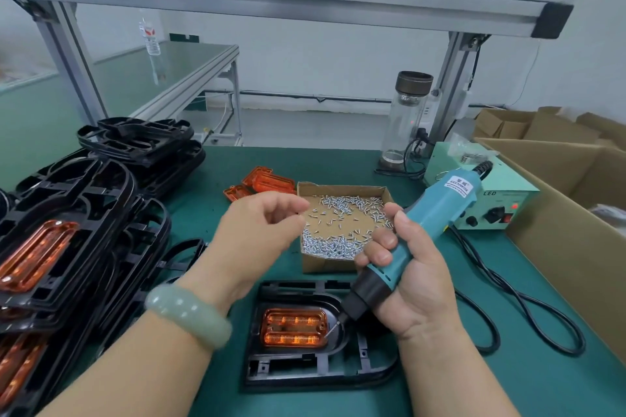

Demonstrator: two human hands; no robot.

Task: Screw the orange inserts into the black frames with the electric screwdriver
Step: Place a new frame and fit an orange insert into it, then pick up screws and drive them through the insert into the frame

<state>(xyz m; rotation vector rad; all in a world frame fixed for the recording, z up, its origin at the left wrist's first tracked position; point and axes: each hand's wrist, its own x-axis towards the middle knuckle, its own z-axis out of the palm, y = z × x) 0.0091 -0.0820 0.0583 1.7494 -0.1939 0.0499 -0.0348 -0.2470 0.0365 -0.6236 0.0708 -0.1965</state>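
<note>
A black frame (305, 371) lies flat on the green mat in front of me, with an orange insert (294, 331) seated in its middle. My right hand (411, 281) grips the teal electric screwdriver (437, 213), tilted, its bit tip resting at the insert's right edge. My left hand (257, 234) hovers over the left rim of the cardboard screw box (342, 223), fingers pinched together; whether a screw sits between them cannot be told. Two loose orange inserts (261, 183) lie behind the box.
Stacks of black frames (84, 234), some with orange inserts fitted, fill the left side. The screwdriver's power supply (487, 200) and black cable (528, 311) sit at the right, beside large cardboard boxes (569, 200). A glass bottle (406, 118) stands behind.
</note>
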